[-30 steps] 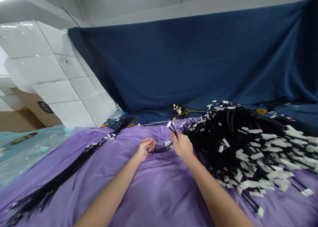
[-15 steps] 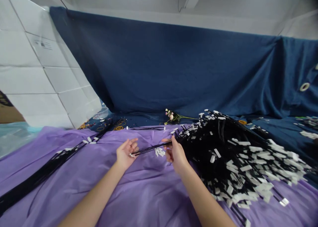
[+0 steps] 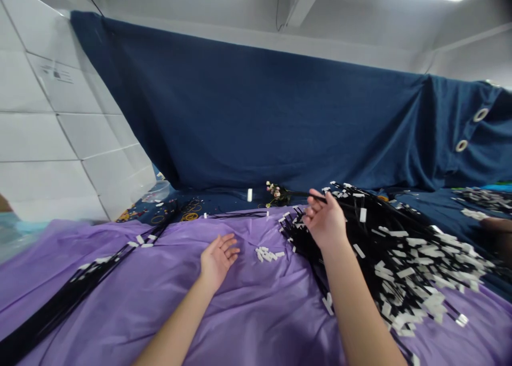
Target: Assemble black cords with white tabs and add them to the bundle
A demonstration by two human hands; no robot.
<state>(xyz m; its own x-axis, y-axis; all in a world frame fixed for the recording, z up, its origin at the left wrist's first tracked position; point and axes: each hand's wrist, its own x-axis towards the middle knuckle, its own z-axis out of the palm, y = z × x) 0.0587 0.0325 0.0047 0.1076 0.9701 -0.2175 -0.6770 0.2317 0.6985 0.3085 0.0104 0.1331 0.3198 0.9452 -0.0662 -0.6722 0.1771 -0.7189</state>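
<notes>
My right hand [image 3: 326,219] is raised at the near left of a big heap of black cords with white tabs [image 3: 404,259]. Its fingers are closed around a thin black cord [image 3: 300,194], which runs out on both sides. A white tab [image 3: 250,195] shows against the blue cloth to the left; whether it belongs to that cord I cannot tell. My left hand [image 3: 220,256] holds nothing, palm up and fingers apart, over the purple cloth [image 3: 256,302]. Just to its right lies a small cluster of loose white tabs [image 3: 269,254].
A long bundle of black cords [image 3: 52,307] lies at the left. A few cords [image 3: 236,215] lie along the cloth's far edge, near artificial flowers [image 3: 276,192]. White boxes [image 3: 36,136] are stacked at the left, and a blue curtain [image 3: 256,110] hangs behind.
The bunch of cords stretched between both hands is gone from the left hand, which has opened. My right hand has moved right and up toward the heap.
</notes>
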